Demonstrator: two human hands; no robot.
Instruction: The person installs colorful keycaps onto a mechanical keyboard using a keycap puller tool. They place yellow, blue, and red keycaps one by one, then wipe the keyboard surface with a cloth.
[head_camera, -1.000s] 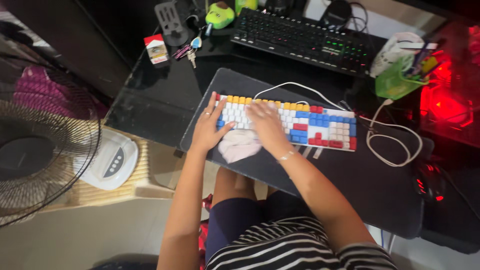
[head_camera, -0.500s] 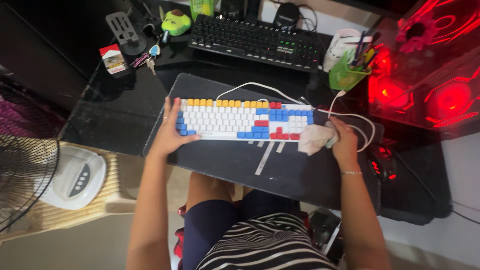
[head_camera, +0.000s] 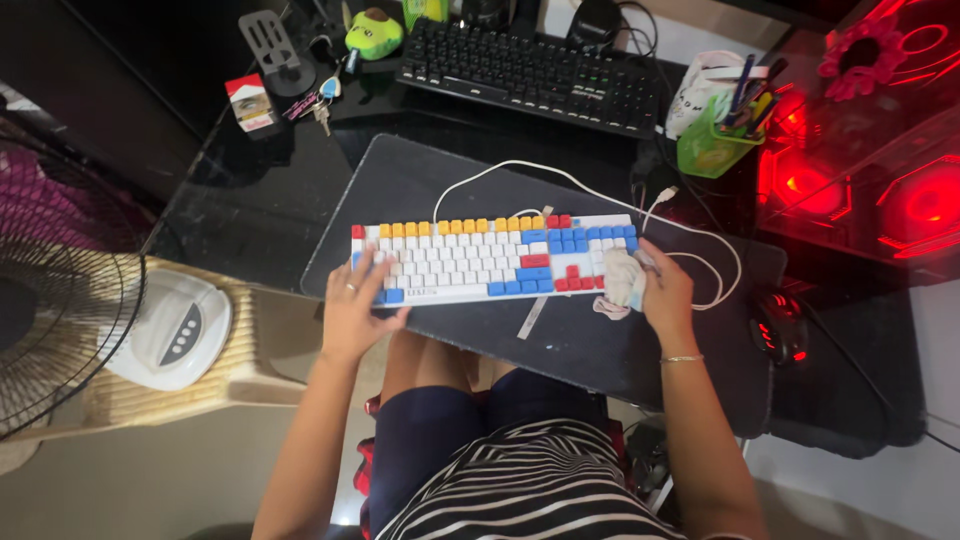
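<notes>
1. The multicoloured keyboard (head_camera: 495, 258) lies on the dark desk mat (head_camera: 400, 180), its white cable (head_camera: 560, 180) looping behind it.
2. My left hand (head_camera: 355, 305) rests flat on the keyboard's left end, fingers released.
3. My right hand (head_camera: 665, 290) clenches a pale cloth (head_camera: 620, 280) against the keyboard's right end.

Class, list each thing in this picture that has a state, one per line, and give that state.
Colourful keyboard: flat on mat, cable attached.
Cloth: crumpled, pressed on the keyboard's right end.
Right hand: gripping cloth.
Left hand: resting on the keyboard's left end.
Black keyboard: backlit.
Computer case fans: glowing red.
</notes>
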